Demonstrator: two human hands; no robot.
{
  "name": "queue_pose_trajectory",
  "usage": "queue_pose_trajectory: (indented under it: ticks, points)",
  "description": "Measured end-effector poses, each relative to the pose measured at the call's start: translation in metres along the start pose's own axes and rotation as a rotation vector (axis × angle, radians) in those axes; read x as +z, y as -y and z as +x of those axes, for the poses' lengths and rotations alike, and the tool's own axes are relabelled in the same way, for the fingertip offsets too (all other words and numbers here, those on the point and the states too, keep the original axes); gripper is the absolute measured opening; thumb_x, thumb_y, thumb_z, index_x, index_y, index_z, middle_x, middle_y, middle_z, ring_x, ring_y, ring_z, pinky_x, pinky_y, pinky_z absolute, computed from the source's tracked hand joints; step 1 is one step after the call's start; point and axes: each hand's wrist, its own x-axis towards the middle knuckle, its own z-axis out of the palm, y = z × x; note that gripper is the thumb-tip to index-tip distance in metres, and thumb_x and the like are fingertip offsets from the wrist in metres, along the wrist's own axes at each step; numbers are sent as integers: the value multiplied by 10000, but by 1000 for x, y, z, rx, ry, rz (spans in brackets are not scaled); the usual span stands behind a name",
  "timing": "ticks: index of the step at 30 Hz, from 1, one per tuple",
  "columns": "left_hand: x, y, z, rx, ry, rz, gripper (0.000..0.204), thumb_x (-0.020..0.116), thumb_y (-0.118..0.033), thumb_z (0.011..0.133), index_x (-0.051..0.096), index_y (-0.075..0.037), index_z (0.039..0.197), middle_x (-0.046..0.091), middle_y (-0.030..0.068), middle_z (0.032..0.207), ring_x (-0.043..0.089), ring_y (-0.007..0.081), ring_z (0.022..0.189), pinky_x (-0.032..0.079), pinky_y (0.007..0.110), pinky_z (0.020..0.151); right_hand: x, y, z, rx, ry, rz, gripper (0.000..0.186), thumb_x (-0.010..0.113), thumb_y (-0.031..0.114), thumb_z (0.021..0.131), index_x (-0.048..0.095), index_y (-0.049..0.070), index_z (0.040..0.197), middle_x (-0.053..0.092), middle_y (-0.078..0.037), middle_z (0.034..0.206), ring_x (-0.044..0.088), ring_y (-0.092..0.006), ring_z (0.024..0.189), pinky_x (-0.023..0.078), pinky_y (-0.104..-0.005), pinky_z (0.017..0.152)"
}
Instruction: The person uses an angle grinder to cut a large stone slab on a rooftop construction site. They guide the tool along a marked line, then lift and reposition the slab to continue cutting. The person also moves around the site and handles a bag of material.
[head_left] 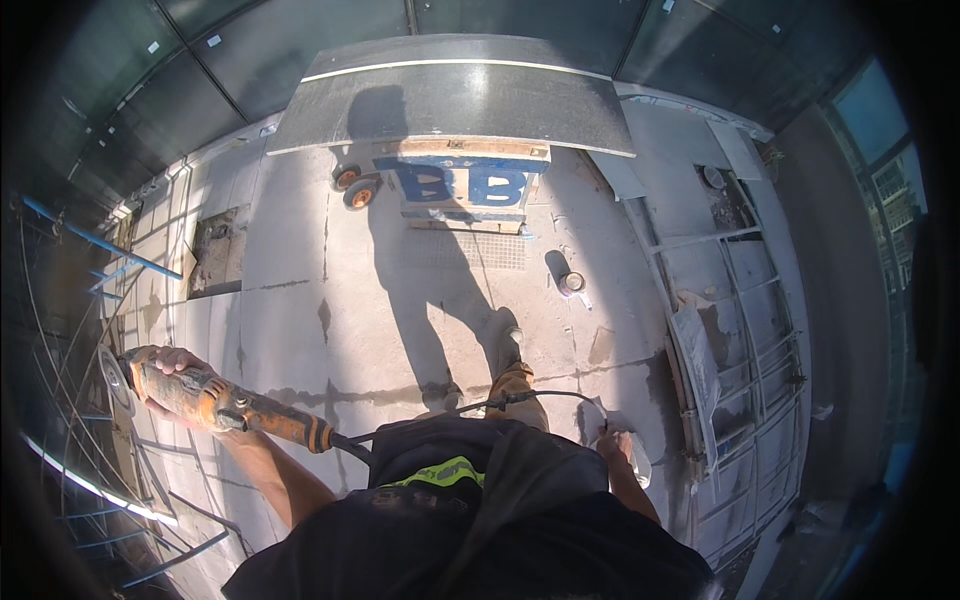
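At the left, my left hand is wrapped round the head end of a worn orange angle grinder, with its disc facing outward to the left. From the grinder's tail a black power cable arches across in front of my body to the right. My right hand is closed round the cable's far end, low at my right side. Just beside that hand shows a whitish object; whether I hold it too cannot be made out.
Ahead, a large dark slab lies on a blue-painted wooden box, with orange-hubbed wheels beside it. A tin stands on the dusty floor. Metal framing runs along the right; blue bars and thin rods are at left.
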Motion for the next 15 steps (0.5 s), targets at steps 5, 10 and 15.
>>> queue_pose_trajectory:
  ticks: [5,10,15]
  points:
    - [28,21,3,103,20,93,467,677,-242,798,502,-59,1190,493,97,970,477,209,902,430,355,828,-121,89,123,-271,-352,90,281,523,315,931,628,59,987,670,-230,868,638,-420,883,493,-500,756]
    - [58,17,0,275,-21,241,423,709,-217,773,533,-73,1130,520,75,981,489,199,916,431,349,838,-192,191,213,-555,-276,16,253,550,286,918,641,55,967,675,-218,887,649,-408,869,508,-477,739]
    - [71,9,-20,346,-143,407,427,753,-205,756,536,-106,1110,540,72,996,500,214,970,429,360,872,-106,232,325,-1419,360,-701,159,589,183,814,667,71,894,674,-176,878,664,-333,804,530,-403,736]
